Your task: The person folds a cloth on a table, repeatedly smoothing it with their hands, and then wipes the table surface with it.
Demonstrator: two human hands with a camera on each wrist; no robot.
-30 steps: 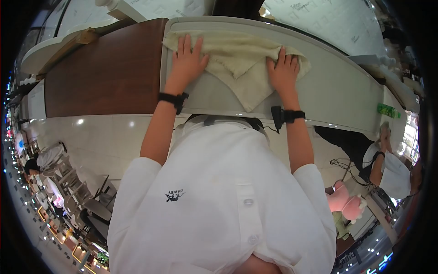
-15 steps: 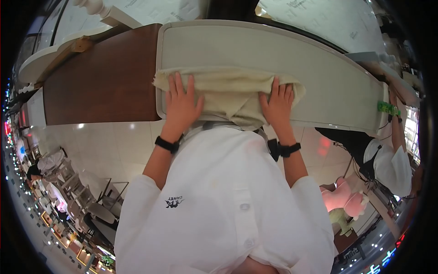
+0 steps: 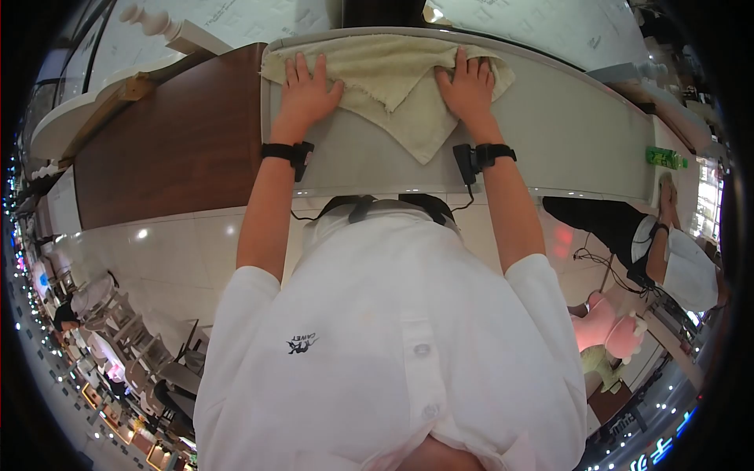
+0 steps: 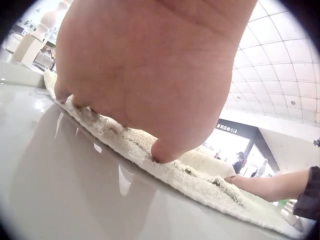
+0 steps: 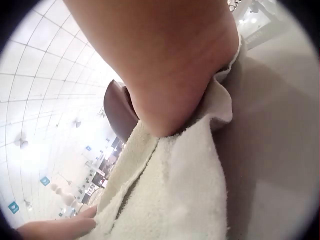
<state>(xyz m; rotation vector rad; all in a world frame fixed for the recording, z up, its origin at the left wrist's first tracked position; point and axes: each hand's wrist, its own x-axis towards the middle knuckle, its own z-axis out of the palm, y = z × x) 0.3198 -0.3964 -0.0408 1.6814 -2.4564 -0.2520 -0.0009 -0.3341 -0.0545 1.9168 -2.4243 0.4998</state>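
Note:
A pale yellow-green towel (image 3: 385, 59) lies partly folded on the glossy grey tabletop (image 3: 565, 141), along its far edge. One pointed corner hangs back toward the body. My left hand (image 3: 308, 96) presses on its left part, fingers outstretched and pointing away from me. On the right part rests my right hand (image 3: 469, 93), its fingers also extended. In the left wrist view, the left fingertips and thumb (image 4: 161, 152) bear down on the thick fabric. The right wrist view has the towel (image 5: 192, 180) bunched beside the right hand (image 5: 170, 100), whose fingers are hidden there.
A dark brown wooden surface (image 3: 173, 141) adjoins the tabletop on the left. At the far right stands a green-labelled bottle (image 3: 666, 158), with another person's arm (image 3: 667, 200) near it. A pink plush toy (image 3: 609, 326) sits lower right. White turned-wood pieces (image 3: 149, 22) lie at the upper left.
Both hands drew the towel toward the body, then pushed it away again to the far edge of the tabletop. Its corner spreads over the surface again. The hands stayed on it throughout.

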